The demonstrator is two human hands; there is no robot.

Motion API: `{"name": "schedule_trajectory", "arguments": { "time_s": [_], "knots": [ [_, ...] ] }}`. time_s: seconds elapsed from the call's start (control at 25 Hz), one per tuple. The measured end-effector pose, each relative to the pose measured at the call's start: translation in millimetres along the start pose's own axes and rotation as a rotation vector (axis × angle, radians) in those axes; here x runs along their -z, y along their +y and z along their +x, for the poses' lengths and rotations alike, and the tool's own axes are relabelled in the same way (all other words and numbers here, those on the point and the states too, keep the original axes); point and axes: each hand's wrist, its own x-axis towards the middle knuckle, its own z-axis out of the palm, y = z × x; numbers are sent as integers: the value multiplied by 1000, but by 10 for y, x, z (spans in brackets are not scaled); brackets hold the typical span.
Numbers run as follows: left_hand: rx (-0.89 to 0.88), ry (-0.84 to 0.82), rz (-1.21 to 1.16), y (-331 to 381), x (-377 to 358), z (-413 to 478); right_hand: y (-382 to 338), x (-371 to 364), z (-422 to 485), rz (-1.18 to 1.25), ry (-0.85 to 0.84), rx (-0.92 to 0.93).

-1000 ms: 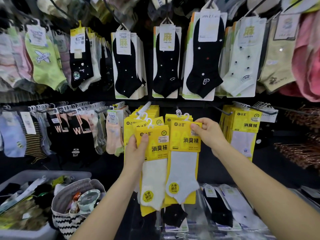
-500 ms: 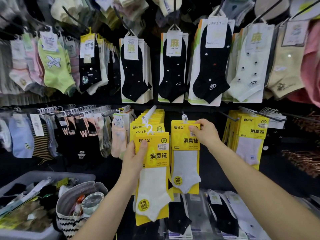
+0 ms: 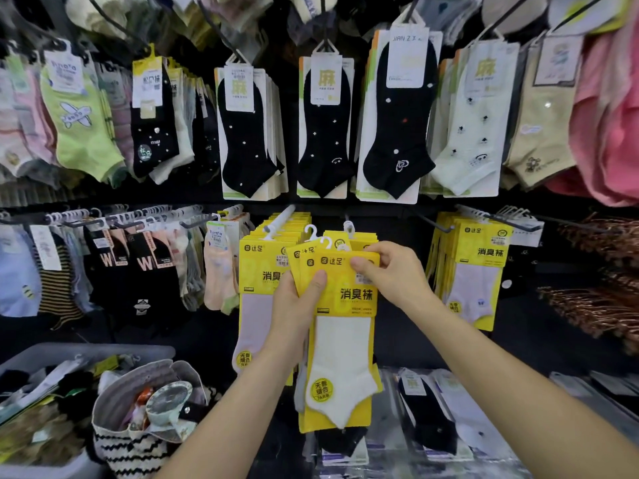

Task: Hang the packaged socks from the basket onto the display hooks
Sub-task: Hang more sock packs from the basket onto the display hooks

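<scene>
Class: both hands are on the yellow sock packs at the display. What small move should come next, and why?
Probably the right hand should slide the front yellow pack off the fanned stack held by the left hand. It pinches that pack's top corner, the pack's white hanger stands free, and matching hung packs wait just behind.
</scene>
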Motion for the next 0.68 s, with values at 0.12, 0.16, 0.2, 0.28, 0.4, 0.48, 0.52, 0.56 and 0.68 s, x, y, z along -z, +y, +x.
{"name": "schedule_trajectory", "arguments": {
  "time_s": [0.12,0.16,0.2,0.28,0.4,0.48,0.52,0.56,0.68],
  "knots": [
    [6,-13,17,-27,-22,-14,31,90,-2,-5,-28,14],
    [2,-12,25,-27,-33,-11,17,106,12,-2,-18,37],
    [-5,-17,35,-25,-47,-5,-7,125,34,12,-11,68],
    [-16,-39,55,-17,-75,3,-68,162,87,21,-49,110],
    [-5,-50,76,-43,-66,15,-102,193,198,4,-73,81],
    [8,-18,60,-70,-11,20,-99,224,299,25,-29,27],
    [20,6,39,-72,28,18,-90,244,355,31,-3,-1],
    [27,28,23,-74,76,16,-80,264,413,31,22,-26],
    [11,92,51,-56,270,6,-70,284,565,21,55,-68]
  ]
}}
